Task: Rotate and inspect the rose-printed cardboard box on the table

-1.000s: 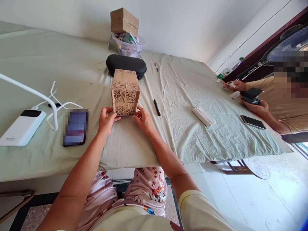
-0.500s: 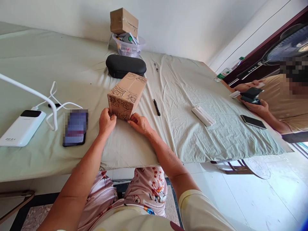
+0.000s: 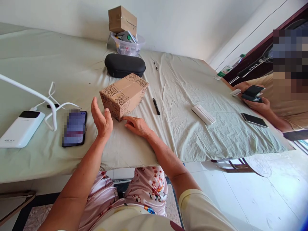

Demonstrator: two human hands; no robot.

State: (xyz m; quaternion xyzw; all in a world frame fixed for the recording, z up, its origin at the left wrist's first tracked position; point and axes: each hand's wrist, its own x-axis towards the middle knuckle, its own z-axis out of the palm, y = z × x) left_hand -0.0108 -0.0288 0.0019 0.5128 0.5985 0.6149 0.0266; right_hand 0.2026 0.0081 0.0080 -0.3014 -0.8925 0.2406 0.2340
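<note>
A brown cardboard box (image 3: 124,94) with black scribbled loops on its top and sides rests on the cloth-covered table, turned at an angle. My left hand (image 3: 102,118) is raised beside the box's near left side, fingers stretched out and holding nothing. At the box's near bottom corner, my right hand (image 3: 138,125) has its index finger extended, touching or almost touching the cardboard. The other fingers of that hand are bent, with nothing seen in them. A black pen (image 3: 156,106) lies to the right of the box.
Behind the box lies a black case (image 3: 125,65), with a plastic basin (image 3: 128,46) carrying another carton (image 3: 122,21). A phone (image 3: 74,128) and a white power bank (image 3: 22,128) with cable are on the left. A white object (image 3: 203,115) lies right, near a seated person (image 3: 276,112) holding a device.
The scribbled box has turned, its near end swinging left. My left hand has come off it and spread its fingers, while my right hand has shifted slightly left at the near corner.
</note>
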